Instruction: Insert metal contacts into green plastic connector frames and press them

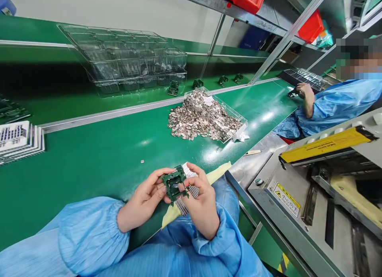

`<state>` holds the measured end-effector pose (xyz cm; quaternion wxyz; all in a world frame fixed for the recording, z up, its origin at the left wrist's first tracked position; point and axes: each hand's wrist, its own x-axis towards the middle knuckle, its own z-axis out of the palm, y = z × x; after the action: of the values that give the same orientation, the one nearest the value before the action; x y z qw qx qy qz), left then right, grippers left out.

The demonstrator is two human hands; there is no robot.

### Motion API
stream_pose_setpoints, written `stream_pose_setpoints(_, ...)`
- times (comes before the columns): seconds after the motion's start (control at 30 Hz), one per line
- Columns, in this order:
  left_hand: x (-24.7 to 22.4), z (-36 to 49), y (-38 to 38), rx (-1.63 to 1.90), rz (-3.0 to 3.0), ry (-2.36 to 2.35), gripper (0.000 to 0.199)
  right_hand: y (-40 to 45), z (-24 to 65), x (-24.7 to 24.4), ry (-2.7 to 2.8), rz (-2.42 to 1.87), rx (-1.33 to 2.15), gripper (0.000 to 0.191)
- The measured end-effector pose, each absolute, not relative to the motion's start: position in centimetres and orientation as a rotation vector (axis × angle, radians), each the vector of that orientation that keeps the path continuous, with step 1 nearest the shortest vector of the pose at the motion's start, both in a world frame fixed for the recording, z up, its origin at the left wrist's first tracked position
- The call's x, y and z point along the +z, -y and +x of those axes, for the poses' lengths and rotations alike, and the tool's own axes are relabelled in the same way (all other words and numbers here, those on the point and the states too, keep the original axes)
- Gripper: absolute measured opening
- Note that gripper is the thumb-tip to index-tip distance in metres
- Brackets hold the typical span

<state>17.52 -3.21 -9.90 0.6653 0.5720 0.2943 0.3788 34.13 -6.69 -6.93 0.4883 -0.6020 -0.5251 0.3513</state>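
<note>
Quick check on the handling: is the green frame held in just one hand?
No, the left hand and right hand both grip the green plastic frame.

Metal parts (203,116) in clear tray (235,112), stacked blister trays (134,62), steel machine (301,213)

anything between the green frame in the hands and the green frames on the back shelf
Yes. The heap of silvery metal pieces in its clear plastic tray lies ahead of the green plastic frame, and the aluminium rail runs just before the row of green frames.
</note>
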Motion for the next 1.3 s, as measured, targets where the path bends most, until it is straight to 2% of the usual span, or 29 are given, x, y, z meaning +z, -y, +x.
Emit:
stream_pose_setpoints(0.23,-9.9,18.2,3.3,0.862,1.257,-0.693,0.03,6.6,33.6,-7.2,1.295,-1.439,0.782,0.011)
stream_pose_setpoints(0.53,-9.8,18.6,4.0,0.942,1.327,-0.926,0.029,7.1,32.5,-8.1,0.916,-1.339,1.183,0.018)
stream_pose_setpoints(0.73,-9.5,18.4,4.2,0.959,1.338,-1.0,0.032,6.9,31.8,-7.8,0.762,-1.282,1.234,0.033)
stream_pose_setpoints(0.93,-8.9,18.1,4.8,0.974,1.334,-1.011,0.032,7.5,31.3,-7.9,0.73,-1.213,1.286,0.033)
stream_pose_setpoints(1.13,-9.7,13.2,4.8,1.173,1.098,-1.182,0.041,4.0,30.3,-7.6,1.265,-1.288,1.314,0.012)
stream_pose_setpoints(1.3,-10.9,8.5,2.5,1.46,0.95,-1.282,0.04,-3.1,27.6,-7.8,2.132,-1.622,0.753,0.014)
